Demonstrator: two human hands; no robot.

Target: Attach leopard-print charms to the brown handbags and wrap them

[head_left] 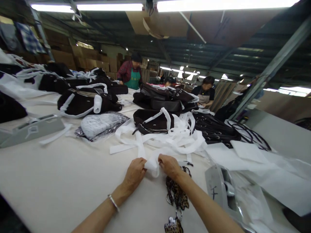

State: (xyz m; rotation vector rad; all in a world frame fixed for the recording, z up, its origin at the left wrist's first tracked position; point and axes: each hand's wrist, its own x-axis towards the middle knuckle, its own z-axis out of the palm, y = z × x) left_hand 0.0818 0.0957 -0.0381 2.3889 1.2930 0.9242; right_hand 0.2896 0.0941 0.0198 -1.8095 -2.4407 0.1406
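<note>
Between our two hands we have a white strip [153,166], bent into a loose fold just above the near part of the bench [60,181]. Our left hand [136,170] has its fingers and thumb pinched together on one edge of the fold; a pale bracelet [113,203] circles that wrist. Our right hand [170,166] is curled, its fingertips closed on the other edge of the fold. Partly under our right hand and forearm lies a leopard-print strap [178,191] with metal rings, reaching toward us across the bench.

Just beyond our hands we see a loose heap of white strips [187,139], curling and overlapping. A dark bag [154,119] with a white-wrapped handle stands just behind, touching the heap. Left of it lies a clear plastic packet [103,125] with something pale inside. Farther left we have a grey box [31,131], and near our right forearm a grey dispenser [220,186] with a roll in it. White sheets [250,153] spread beside the dispenser, and dark straps [213,127] with metal rings are piled behind them.

Across the bench, past more dark bags [85,102], we see a person in a green apron [133,79] and another in dark clothing [206,92]. Bright lamps [225,5] hang overhead.
</note>
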